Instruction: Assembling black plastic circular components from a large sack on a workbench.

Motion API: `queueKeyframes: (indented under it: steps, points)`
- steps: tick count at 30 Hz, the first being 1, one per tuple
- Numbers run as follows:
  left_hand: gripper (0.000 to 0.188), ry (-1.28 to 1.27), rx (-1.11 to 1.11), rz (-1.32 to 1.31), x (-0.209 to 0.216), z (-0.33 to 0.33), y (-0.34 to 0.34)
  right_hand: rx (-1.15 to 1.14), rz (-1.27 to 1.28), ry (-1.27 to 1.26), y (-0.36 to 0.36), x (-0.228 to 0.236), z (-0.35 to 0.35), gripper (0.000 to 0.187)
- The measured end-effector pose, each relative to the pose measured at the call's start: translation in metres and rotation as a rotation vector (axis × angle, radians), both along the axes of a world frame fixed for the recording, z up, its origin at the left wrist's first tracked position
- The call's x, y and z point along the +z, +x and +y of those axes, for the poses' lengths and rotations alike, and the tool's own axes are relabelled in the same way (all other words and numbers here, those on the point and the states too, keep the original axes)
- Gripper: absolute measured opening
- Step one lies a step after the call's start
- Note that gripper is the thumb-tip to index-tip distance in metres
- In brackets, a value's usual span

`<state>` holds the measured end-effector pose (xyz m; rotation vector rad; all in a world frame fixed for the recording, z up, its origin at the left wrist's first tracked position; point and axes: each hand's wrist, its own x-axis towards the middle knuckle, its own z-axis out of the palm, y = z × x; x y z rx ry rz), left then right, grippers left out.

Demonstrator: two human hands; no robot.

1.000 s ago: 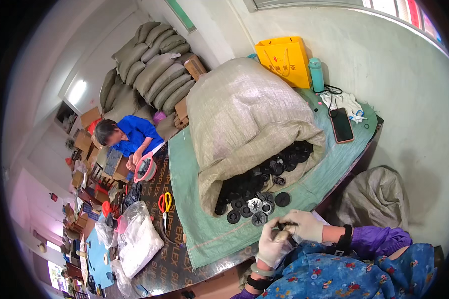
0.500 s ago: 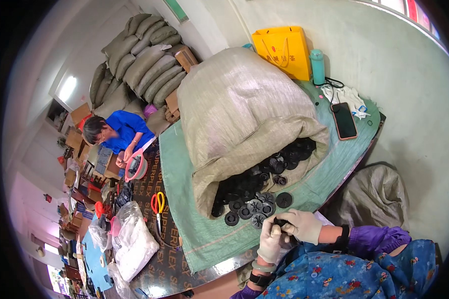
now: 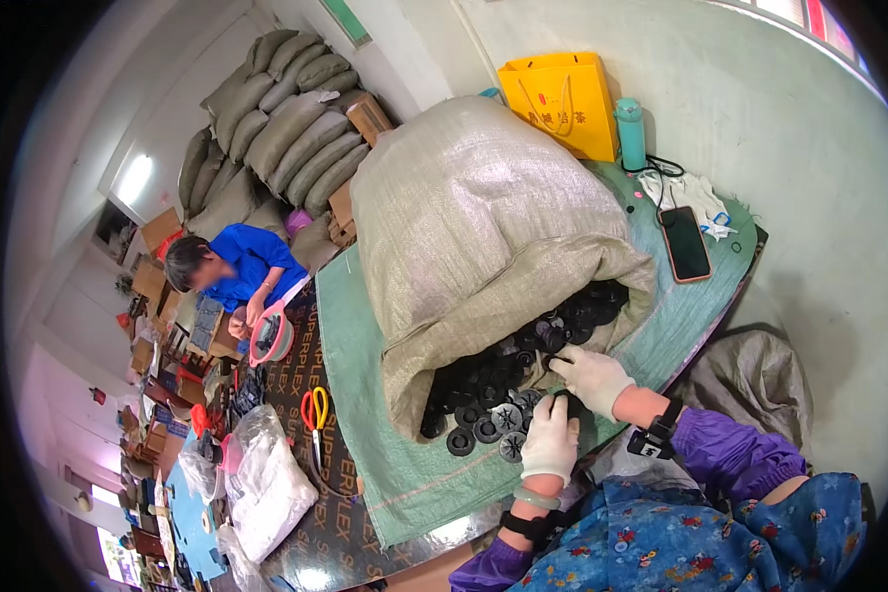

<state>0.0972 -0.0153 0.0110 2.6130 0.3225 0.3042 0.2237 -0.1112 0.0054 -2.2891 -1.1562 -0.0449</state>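
left hand [image 3: 551,441], white glove: fingers curled, pinching a black disc [image 3: 572,405]. right hand [image 3: 590,376], gloved: closed on the same disc, beside the sack [image 3: 483,237] mouth.

Gloved hands [image 3: 570,409] among black discs [image 3: 508,395] by sack [image 3: 483,227]

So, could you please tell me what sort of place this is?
Probably a small workshop or storeroom for sorting parts: stacked sacks along the wall, an open sack spilling black round parts onto the table, cardboard boxes nearby.

Black discs [image 3: 508,414] – beige woven sack [image 3: 474,227] – green cloth [image 3: 365,414], yellow bag [image 3: 562,99]
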Motion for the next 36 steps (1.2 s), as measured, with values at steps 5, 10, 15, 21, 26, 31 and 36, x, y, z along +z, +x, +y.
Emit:
queueKeyframes:
  steps: [5, 10, 15, 21, 26, 31, 36]
  points:
    - [0.031, 0.184, -0.082, 0.127, -0.004, -0.001, 0.004, 0.018, -0.092, -0.177, 0.007, -0.013, -0.002, 0.021]
    - [0.034, 0.142, -0.072, 0.119, 0.003, -0.004, -0.001, -0.13, 0.065, -0.126, -0.006, -0.002, -0.017, 0.015]
    - [0.025, 0.274, -0.055, -0.174, -0.013, 0.003, -0.012, -0.169, 0.082, -0.123, -0.011, -0.002, -0.034, 0.014]
    - [0.014, 0.126, 0.029, -0.28, -0.012, 0.01, -0.024, -0.047, -0.094, -0.282, -0.016, 0.003, -0.035, 0.02]
    - [0.012, -0.204, 0.137, -0.267, 0.001, 0.006, -0.04, 0.03, -0.181, -0.519, -0.022, 0.012, -0.03, 0.026]
    - [0.014, -0.609, 0.299, -0.248, -0.007, 0.007, -0.054, 0.038, 0.005, -0.356, -0.032, 0.012, -0.034, 0.025]
    - [0.01, -1.196, 0.305, -0.208, -0.007, 0.014, -0.062, 0.134, 0.184, 0.154, -0.066, 0.019, -0.035, 0.026]
